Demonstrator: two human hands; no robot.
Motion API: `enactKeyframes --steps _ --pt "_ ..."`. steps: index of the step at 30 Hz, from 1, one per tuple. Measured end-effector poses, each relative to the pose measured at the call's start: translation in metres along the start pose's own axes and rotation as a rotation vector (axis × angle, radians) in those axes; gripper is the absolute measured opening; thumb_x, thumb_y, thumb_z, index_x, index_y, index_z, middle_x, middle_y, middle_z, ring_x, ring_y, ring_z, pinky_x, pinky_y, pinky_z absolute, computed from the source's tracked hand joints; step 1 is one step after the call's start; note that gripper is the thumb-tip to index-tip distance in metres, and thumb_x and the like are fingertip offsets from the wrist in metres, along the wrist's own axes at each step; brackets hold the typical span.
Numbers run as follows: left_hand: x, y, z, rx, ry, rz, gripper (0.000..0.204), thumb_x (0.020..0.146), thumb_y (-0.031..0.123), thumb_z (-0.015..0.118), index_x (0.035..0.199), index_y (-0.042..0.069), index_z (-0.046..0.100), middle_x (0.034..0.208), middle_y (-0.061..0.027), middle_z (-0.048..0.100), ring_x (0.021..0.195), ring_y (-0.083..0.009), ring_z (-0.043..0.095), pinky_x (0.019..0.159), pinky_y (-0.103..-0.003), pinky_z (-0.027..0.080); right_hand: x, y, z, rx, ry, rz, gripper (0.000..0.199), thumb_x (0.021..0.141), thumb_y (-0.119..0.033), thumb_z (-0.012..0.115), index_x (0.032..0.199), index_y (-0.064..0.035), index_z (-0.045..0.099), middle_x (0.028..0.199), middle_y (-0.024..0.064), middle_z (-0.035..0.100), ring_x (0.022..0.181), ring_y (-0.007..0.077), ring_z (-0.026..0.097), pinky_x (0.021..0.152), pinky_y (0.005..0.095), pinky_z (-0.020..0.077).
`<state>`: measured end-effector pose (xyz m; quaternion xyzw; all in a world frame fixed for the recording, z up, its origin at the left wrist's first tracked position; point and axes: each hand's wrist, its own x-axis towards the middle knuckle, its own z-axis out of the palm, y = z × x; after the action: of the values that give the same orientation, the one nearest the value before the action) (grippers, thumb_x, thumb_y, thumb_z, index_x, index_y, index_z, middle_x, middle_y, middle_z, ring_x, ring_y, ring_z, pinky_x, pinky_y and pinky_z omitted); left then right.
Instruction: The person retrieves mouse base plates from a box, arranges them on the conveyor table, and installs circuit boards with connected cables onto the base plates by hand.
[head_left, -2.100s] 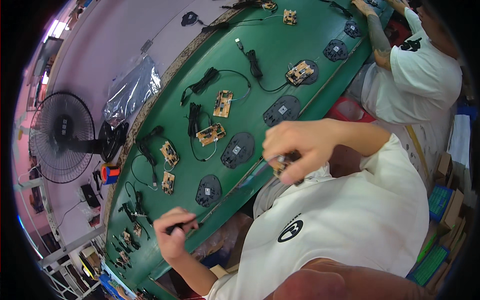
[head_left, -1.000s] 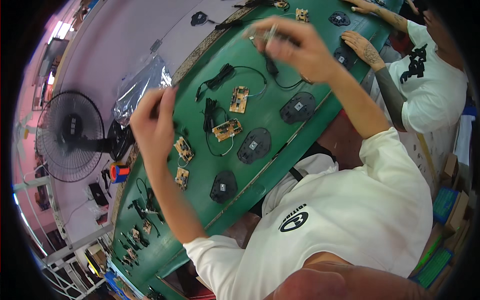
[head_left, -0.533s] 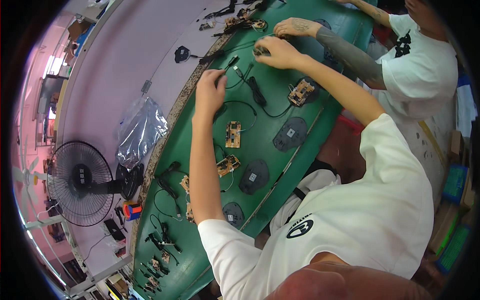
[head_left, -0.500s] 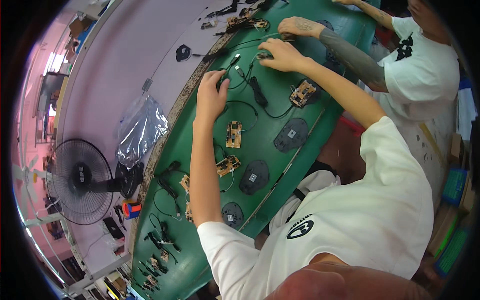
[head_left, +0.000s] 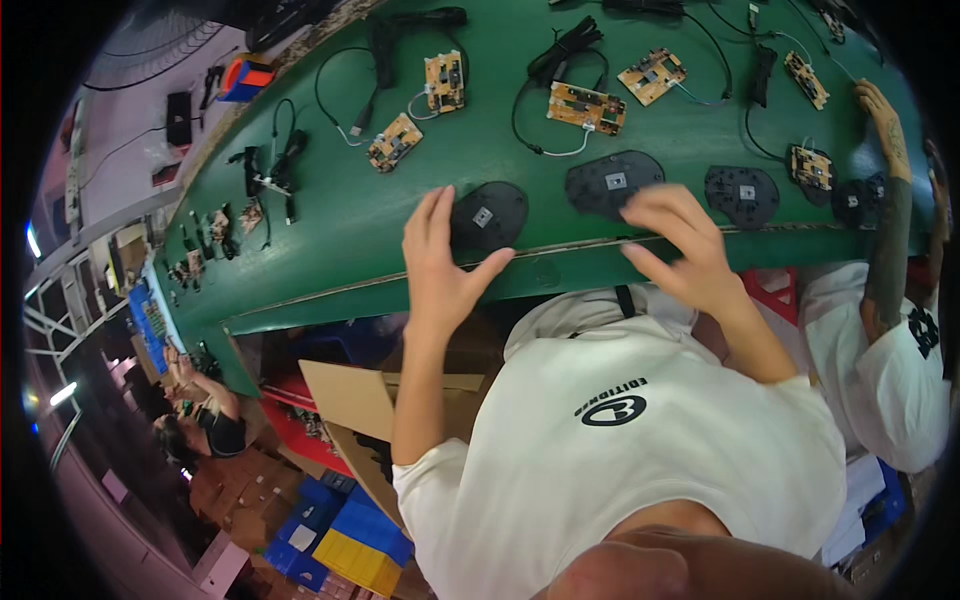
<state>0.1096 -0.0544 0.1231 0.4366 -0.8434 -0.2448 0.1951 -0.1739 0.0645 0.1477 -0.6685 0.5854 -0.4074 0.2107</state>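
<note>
My left hand [head_left: 440,265] is open at the near edge of the green table, with thumb and fingers spread around the near-left side of a black, rounded plastic base plate [head_left: 484,218]. Slightly blurred, my right hand [head_left: 690,245] is open too, its fingers apart at the lower right rim of a second base plate [head_left: 613,180]. Whether either hand touches its plate I cannot tell. A third base plate [head_left: 742,195] lies to the right. Behind the plates are tan circuit boards with cables: one board [head_left: 395,142], another [head_left: 587,108] and a third [head_left: 652,76].
On the right, a co-worker's tattooed arm [head_left: 885,230] reaches over the table [head_left: 340,235]. Small parts and cables [head_left: 270,180] lie at the left. An open cardboard box [head_left: 345,400] stands below the table edge. An orange and blue holder [head_left: 243,78] sits at the back left.
The view has swung left and down. Both my hands have come back from the cables and boards farther along the table to the base plates near the edge.
</note>
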Motion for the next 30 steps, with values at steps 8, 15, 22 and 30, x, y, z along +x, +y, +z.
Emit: enactKeyframes --steps 8,15,22,30 --pt "-0.018 -0.031 0.006 -0.02 -0.035 0.041 0.081 0.068 0.03 0.087 0.137 0.004 0.054 0.131 -0.0138 0.058 0.124 -0.0341 0.05 0.105 -0.046 0.036 0.038 0.022 0.008 -0.374 -0.413 -0.032 0.07 0.071 -0.023 0.084 0.133 -0.0075 0.055 0.133 0.0107 0.054 0.128 0.0321 0.047 0.108 0.045 0.0356" --pt "0.003 -0.03 -0.003 -0.28 0.053 0.03 0.046 0.074 0.018 0.081 0.117 0.005 0.068 0.124 -0.012 0.065 0.117 -0.0324 0.057 0.102 -0.042 0.042 0.04 0.025 0.007 -0.287 -0.296 -0.034 0.058 0.075 -0.02 0.081 0.127 -0.0064 0.059 0.129 0.0114 0.058 0.123 0.0321 0.051 0.105 0.0448 0.0385" --pt "0.012 -0.041 0.016 -0.175 0.104 0.138 0.012 0.075 0.012 0.078 0.086 0.007 0.076 0.103 -0.0073 0.069 0.102 -0.0281 0.061 0.089 -0.04 0.044 0.033 0.005 0.009 -0.159 -0.105 -0.033 0.045 0.079 -0.016 0.078 0.119 -0.0035 0.063 0.121 0.0137 0.062 0.113 0.0321 0.057 0.098 0.0418 0.0444" --pt "-0.004 -0.036 0.012 -0.25 0.138 0.099 0.03 0.076 0.01 0.079 0.106 0.007 0.074 0.113 -0.0107 0.065 0.107 -0.0303 0.06 0.091 -0.041 0.048 0.026 -0.024 0.034 -0.036 -0.054 -0.054 0.04 0.08 -0.013 0.077 0.115 -0.0011 0.064 0.115 0.0151 0.064 0.107 0.033 0.06 0.094 0.0403 0.047"
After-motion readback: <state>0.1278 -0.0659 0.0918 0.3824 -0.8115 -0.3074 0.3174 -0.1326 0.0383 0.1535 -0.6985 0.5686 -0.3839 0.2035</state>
